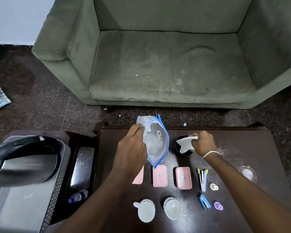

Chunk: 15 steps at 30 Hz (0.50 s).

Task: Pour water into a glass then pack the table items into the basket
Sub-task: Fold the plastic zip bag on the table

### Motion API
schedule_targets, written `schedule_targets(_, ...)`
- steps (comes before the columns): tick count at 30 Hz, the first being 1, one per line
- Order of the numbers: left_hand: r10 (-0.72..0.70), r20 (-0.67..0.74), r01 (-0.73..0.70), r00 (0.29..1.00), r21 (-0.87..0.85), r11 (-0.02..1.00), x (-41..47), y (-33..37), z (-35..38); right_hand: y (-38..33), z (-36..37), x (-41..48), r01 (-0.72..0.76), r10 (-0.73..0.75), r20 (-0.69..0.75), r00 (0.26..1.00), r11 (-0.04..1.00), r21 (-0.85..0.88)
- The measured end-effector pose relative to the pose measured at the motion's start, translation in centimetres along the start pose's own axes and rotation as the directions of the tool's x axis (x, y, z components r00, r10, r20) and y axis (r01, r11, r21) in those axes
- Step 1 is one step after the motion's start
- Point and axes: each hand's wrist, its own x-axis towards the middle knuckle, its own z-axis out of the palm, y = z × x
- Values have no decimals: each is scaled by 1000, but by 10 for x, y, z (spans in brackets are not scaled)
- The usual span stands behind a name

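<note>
Cups (146, 211) near edge | hands: left (133, 148) grips bag (155, 145) (raised) | right (202, 142) pinches paper (186, 144)

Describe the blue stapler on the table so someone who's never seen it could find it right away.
On the dark wooden table, look at the near right area, past the two white cups. The small blue stapler lies flat below the white stapler, beside a round purple piece. It is the only blue tool there.
</note>
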Motion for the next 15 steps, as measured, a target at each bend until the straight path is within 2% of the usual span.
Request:
schedule_targets(5,-14,0,14,1000,-4,1000,0,2,-6,-3,19,4,10,-15,-24,1000,975,-220)
schedule_targets(11,-91,-3,90,996,-66,994,3,2,-13,0,19,3,130,-138,-9,990,951,-280)
schedule_targets(13,-125,-16,123,992,-102,987,4,4,-17,-3,8,-7,199,-227,-113,967,955,-218)
schedule_targets(15,-152,-48,144,987,-139,980,6,7,-22,-14,-9,-30,366,-354,-292,888,931,-15)
